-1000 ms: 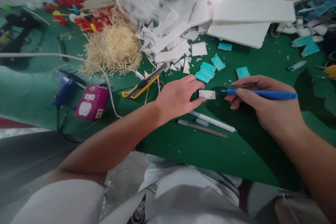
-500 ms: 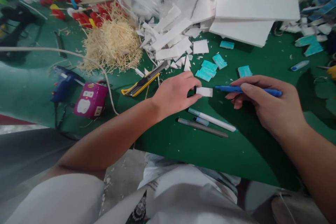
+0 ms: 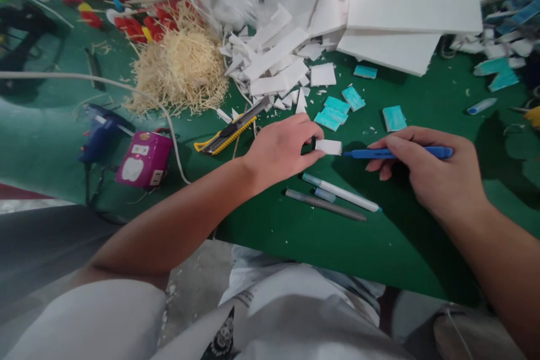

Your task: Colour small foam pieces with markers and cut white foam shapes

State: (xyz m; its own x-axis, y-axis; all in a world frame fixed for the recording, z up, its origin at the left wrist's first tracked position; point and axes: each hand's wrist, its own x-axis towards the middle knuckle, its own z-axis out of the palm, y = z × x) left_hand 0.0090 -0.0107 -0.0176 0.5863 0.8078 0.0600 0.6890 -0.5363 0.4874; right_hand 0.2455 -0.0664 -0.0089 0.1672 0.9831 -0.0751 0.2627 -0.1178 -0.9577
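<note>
Between thumb and fingers, my left hand (image 3: 282,145) pinches a small white foam piece (image 3: 329,147) just above the green table. My right hand (image 3: 430,163) grips a blue marker pen (image 3: 379,153), its tip pointing left at the right edge of the foam piece; whether it touches I cannot tell. Several turquoise-coloured foam pieces (image 3: 333,112) lie beyond my hands, one more (image 3: 395,118) close to my right fingers. Nearer to me rest a white marker pen (image 3: 346,193), a small translucent cap (image 3: 324,195) and a grey pen (image 3: 324,205).
A yellow-black utility knife (image 3: 230,134) lies left of my left hand, blade out. Farther left are a purple power adapter (image 3: 144,160), a blue glue gun (image 3: 103,129) and a white cable (image 3: 169,118). White foam scraps (image 3: 274,76), foam sheets (image 3: 413,14) and a straw-like heap (image 3: 181,67) lie behind.
My right hand has swung the marker pen's tip slightly down and left, closer to the foam piece's right edge. The left hand holds the piece in the same spot.
</note>
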